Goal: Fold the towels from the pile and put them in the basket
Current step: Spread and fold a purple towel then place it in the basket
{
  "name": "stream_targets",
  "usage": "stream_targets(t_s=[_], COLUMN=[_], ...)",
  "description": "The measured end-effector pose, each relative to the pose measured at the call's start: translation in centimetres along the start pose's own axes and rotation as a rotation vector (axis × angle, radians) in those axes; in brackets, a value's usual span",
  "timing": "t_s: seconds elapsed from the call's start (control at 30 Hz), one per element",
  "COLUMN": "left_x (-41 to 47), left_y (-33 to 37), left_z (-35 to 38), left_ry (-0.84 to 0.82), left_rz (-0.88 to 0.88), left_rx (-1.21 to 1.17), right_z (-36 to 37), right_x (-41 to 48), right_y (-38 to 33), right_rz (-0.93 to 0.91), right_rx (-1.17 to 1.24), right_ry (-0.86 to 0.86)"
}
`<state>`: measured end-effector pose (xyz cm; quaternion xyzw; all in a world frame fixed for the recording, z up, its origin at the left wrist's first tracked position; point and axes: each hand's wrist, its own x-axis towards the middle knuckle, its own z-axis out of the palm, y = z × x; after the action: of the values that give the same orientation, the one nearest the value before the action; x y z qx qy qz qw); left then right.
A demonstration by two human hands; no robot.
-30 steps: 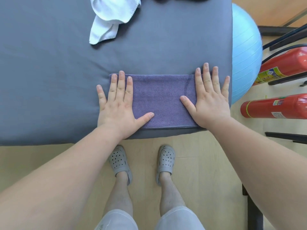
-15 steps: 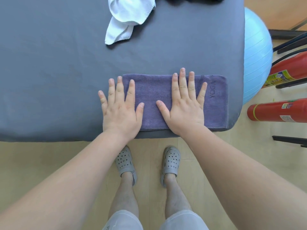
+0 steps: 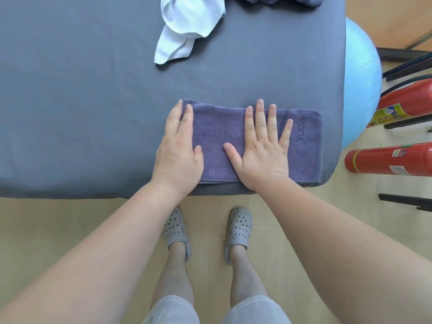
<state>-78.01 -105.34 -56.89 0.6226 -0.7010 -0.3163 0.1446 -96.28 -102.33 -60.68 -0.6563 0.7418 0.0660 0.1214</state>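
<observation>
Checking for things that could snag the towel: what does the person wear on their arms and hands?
Nothing visible: the left hand and right hand are bare, with no gloves, rings or watch, and no sleeves in view.

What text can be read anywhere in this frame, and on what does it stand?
"YOGA": on the purple towel, near its right end, running sideways.
Yellow label on the upper extinguisher: too blurred to read.
Small labels on the lower extinguisher: too small to read.
Script on the shorts, at the frame's bottom edge: cut off, unreadable.
</observation>
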Motion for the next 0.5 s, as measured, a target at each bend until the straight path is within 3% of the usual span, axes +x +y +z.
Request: stream_targets(t_s=[0.13,0.3,0.5], left_x=[-0.3,-0.9,-0.9], left_y=[0.3,3.1,9.8], left_z=[-0.3,-0.5,0.8], left_ry=[-0.011,0.04,0.172], left_rz=[-0.015,0.095,0.226], left_rx=[-0.048,-0.113,-0.15], right_z=[-0.1,-0.8,-4.3], right_x=[0.1,0.1,-1.3], right_y=[0.0,0.6,4.1], right_rz=[0.0,-0.045,-0.018], right_rx=[0.003,0.119,0.863], right_ry=[-0.011,-0.042,0.015])
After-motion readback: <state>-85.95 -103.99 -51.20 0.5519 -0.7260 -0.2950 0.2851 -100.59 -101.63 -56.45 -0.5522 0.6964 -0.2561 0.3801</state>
